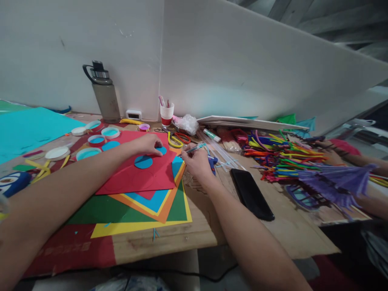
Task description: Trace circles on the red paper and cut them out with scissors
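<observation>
My left hand (149,144) rests over a red sheet (154,176), its fingertips on a small blue paper disc (161,151). Another blue disc (143,162) lies on the sheet just below that hand. Pencilled circle outlines show faintly on the red. Beneath it, blue, orange, yellow and green sheets (178,204) fan out. To the right of the stack, my right hand (197,159) is closed around a slim pen-like tool (196,148), partly hidden by the fingers. A blue glue gun (212,161) lies just beyond that hand.
A bottle (106,99) and a paper cup (167,114) stand along the wall. Round lids (57,153) lie at left. A black phone (252,195), colourful pipe cleaners (285,155) and a purple paper piece (336,182) are at right, near another person's arms.
</observation>
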Motion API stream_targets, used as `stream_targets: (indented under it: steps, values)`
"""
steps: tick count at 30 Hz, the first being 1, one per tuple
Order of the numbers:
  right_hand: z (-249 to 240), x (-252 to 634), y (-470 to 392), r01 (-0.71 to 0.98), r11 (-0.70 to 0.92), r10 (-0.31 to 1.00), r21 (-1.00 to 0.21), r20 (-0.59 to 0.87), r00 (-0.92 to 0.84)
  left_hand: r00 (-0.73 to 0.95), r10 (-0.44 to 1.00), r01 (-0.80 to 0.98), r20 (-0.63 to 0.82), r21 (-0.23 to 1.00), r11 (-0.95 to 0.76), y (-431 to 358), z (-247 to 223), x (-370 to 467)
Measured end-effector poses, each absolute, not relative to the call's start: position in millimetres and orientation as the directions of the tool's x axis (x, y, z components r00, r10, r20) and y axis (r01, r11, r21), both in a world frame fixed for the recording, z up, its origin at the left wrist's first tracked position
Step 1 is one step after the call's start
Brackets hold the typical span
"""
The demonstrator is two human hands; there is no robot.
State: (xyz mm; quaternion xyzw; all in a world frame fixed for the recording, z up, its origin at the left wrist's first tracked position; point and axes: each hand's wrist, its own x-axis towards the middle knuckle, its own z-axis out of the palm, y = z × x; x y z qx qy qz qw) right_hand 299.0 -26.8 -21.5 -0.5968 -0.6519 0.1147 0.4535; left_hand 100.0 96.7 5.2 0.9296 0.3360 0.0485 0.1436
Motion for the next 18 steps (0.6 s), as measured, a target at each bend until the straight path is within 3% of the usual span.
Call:
stream_targets:
  steps: [13,18]
  values:
    - [-21,298,-28,0.683,0.25,0.884,-0.686,0.449,0.127,0.731,0.682,0.656,-0.039,0.318,-0.685,92,10,94]
    - [-22,298,-28,0.652,0.248,0.89,-0.716,0.434,0.138,0.738,0.669,0.638,0.092,0.23,-0.735,87,12,85]
